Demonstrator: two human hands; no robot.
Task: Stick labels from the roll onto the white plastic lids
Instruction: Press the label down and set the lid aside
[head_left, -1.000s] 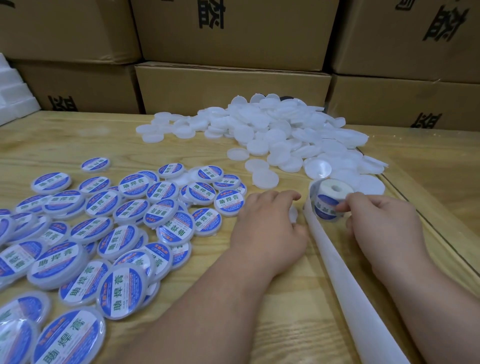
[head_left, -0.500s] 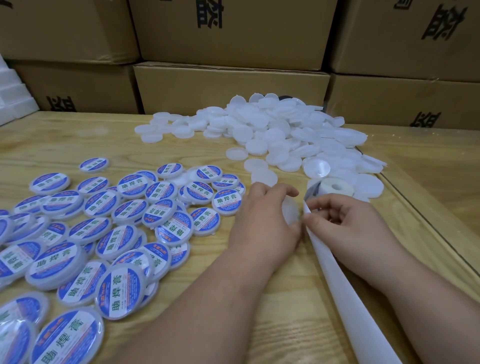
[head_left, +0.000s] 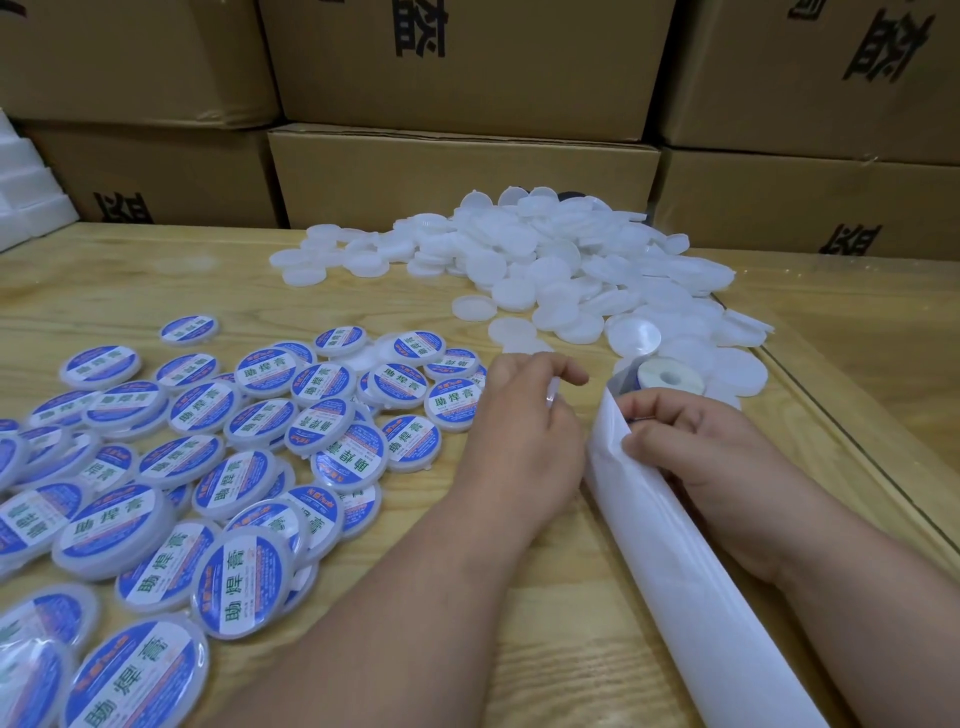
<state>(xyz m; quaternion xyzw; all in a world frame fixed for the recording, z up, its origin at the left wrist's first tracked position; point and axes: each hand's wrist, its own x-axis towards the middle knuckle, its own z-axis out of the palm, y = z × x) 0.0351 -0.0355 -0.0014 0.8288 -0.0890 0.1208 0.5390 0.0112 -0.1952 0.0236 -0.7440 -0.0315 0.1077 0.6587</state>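
Labelled lids (head_left: 234, 577): dozens of blue-and-white finished lids lie spread and overlapping across the near-left of the wooden bench (head_left: 545, 639), the closest ones cut off by the frame edge.

Backing strip (head_left: 670, 551): a long white tail of spent liner runs from the lower right up to the hands, glossy and slightly curled.

Left hand (head_left: 524, 441): rests on the bench beside the strip, fingers curled over what appears to be a bare white lid, of which only a sliver shows; the hold itself is hidden.

Right hand (head_left: 691, 441): fingers pinch the upper edge of the strip just below the roll, apparently working a label free; the label itself cannot be made out.

Label roll (head_left: 667, 382): a small white-cored roll lies just beyond the right hand, mostly screened by the strip and fingers.

Handling, judged: the labels look thin, limp and sticky, prone to folding on themselves, best lifted by one edge. The lids seem light, stiff and slick, likely to skid unless pinned down.

Bare lids (head_left: 571, 270): a loose heap of plain white lids sits farther back, centre to right, well apart from the finished ones.

Cardboard boxes (head_left: 467, 171): stacked cartons wall the far side; their printed characters are cropped.

White blocks (head_left: 21, 192): a stepped stack at far left, partly out of frame.
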